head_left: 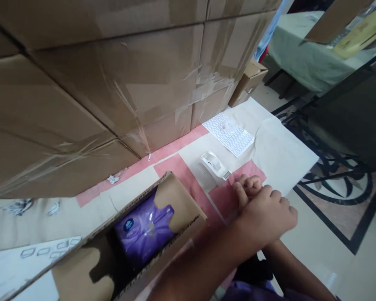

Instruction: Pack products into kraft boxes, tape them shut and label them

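Observation:
My left hand lies curled in a loose fist over my right hand, of which only the bent fingers show. Both hands rest on the pink and cream paper mat, just in front of a white tape dispenser. Whatever the fingers hold is hidden. To the left stands an open cardboard box with a purple plastic-wrapped pack inside. A sheet of small blue-edged labels lies beyond the dispenser.
A wall of large taped cartons fills the back and left. A small carton leans at its right end. Paper scraps and a used label sheet lie at left. At right are patterned floor and a cloth-covered table.

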`<state>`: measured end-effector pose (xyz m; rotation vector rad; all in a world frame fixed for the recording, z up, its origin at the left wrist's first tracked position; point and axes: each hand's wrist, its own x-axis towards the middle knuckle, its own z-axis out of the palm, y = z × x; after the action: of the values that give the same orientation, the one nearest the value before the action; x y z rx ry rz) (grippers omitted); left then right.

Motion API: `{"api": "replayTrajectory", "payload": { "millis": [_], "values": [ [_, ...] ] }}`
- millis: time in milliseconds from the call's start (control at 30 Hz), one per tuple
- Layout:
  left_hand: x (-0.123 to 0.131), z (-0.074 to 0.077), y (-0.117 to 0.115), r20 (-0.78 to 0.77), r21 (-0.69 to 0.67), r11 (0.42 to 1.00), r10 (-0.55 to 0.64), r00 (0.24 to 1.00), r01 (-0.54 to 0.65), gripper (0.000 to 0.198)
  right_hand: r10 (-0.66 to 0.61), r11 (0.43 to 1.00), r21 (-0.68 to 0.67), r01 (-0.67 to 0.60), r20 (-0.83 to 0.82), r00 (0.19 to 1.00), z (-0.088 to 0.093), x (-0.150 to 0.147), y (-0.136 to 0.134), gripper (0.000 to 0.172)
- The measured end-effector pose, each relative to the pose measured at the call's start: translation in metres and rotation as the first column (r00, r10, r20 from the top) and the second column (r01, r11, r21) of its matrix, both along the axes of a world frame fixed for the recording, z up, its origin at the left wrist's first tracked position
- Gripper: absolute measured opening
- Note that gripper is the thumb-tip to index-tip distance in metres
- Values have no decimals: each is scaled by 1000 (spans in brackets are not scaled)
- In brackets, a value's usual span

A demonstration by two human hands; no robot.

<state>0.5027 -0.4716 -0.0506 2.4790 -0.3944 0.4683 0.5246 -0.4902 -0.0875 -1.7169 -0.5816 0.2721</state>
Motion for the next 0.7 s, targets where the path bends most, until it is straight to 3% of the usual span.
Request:
{"api": "replayTrajectory", "payload": {
  "millis": [67,167,233,300,333,367,433,467,500,533,567,633,700],
  "values": [
    [-15,7,-9,56,64,998,-14,998,10,21,-22,989,146,13,61,998,-4,-5,3,46],
    [-62,20,-14,159,71,997,16,987,-28,21,21,950,301,-82,199,980,-7,-13,6,42],
    [-108,26,-13,188,77,984,143,972,-160,17,100,928,311,-205,321,942,-6,-21,3,37],
    [-155,30,-9,123,34,930,359,925,-365,9,198,906,266,-328,418,887,0,-33,-3,39],
    [-177,32,-7,73,-52,870,493,867,-490,6,243,890,251,-382,448,861,4,-42,-6,41],
    [-198,34,-6,-15,-169,765,628,778,-621,2,286,868,244,-432,467,837,10,-52,-9,44],
    [-232,38,-5,-226,-389,452,798,558,-803,17,350,800,277,-532,504,789,24,-78,-13,45],
    [-245,40,-6,-323,-462,299,820,472,-835,28,373,754,308,-580,527,764,32,-91,-14,45],
    [-255,43,-8,-390,-517,187,817,424,-836,38,396,707,331,-625,548,737,39,-104,-15,45],
    [-263,44,-12,-429,-565,117,804,411,-817,45,424,662,341,-668,564,709,47,-116,-15,45],
    [-268,45,-17,-443,-615,84,786,431,-784,48,454,625,343,-702,571,683,54,-126,-16,45],
    [-274,45,-29,-410,-725,51,769,491,-686,44,498,578,350,-737,565,658,66,-142,-20,45],
    [-274,41,-41,-330,-825,26,789,518,-564,36,512,569,352,-743,555,655,77,-152,-28,44]
  ]
}}
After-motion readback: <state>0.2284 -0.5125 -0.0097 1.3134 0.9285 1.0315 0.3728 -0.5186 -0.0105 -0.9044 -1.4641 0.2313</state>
